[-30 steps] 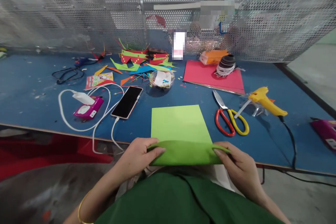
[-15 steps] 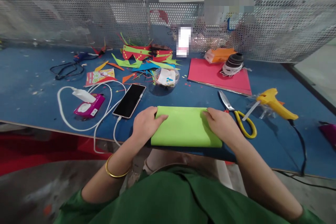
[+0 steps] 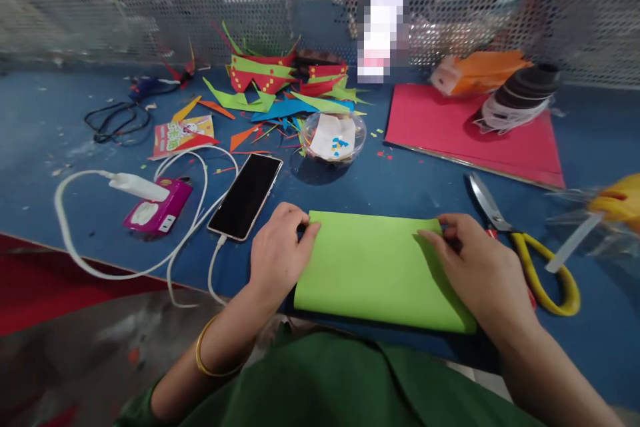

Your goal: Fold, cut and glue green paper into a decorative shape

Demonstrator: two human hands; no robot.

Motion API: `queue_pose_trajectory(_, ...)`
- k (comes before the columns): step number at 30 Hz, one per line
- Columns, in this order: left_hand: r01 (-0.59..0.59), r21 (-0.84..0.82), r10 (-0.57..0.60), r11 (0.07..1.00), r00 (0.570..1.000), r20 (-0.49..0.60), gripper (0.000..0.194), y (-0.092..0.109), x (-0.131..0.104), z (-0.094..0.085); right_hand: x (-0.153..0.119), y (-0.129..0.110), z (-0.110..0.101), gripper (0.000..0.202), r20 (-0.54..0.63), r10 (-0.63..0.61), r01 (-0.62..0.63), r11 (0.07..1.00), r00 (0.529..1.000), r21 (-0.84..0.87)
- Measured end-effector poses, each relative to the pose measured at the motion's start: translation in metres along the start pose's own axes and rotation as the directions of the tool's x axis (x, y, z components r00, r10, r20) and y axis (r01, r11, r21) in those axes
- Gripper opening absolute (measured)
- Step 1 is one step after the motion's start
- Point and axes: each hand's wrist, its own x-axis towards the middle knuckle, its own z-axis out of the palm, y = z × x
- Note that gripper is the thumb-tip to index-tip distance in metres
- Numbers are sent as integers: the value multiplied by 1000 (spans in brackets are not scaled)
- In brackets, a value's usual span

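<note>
Starting at the left of my feed, I find a purple socket block (image 3: 159,208) on the worktop (image 3: 415,188), with a white cable (image 3: 60,210) looping around it to a dark phone (image 3: 246,195). Just right of the phone, the left hand (image 3: 280,250) is narrowed at the far left corner of the green paper (image 3: 380,267), thumb by the side edge, forefinger at the corner; the other fingertips are hidden from me.

The green paper lies near the front edge of the worktop, in the middle of my view. From its rounded near side I judge it is doubled over, with the crease not yet pressed hard. Beyond it, on the far side, sits a plastic bowl (image 3: 362,139).

At the far right corner, the right hand (image 3: 475,263) has its thumb on top and its forefinger at the edge, a narrow hold on the same paper. To do this well, I would line up both far corners first, hold them flush with light, even pressure, then smooth the near fold from the middle outward so it doesn't skew.

Right of that hand lie the scissors (image 3: 500,221), close enough to bump an elbowing wrist, and a yellow glue gun (image 3: 617,203).
</note>
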Motion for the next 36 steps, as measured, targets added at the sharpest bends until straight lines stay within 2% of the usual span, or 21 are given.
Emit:
queue_pose_trajectory(7,33,-27,-33,999,999,-11,16,-2,5,-1,2,-3,-3,57,74,93,-91,996,993,-21)
queue_pose_trajectory(14,69,73,-70,995,998,3,17,1,6,0,7,-13,-7,57,159,270,-262,962,949,-70)
queue_pose_trajectory(29,67,107,-66,992,998,-19,15,4,5,0,9,-21,-9,70,178,353,-342,935,919,-89)
queue_pose_trajectory(36,53,118,-44,992,996,-77,13,3,4,0,8,-19,-9,74,177,324,-309,945,929,-106)
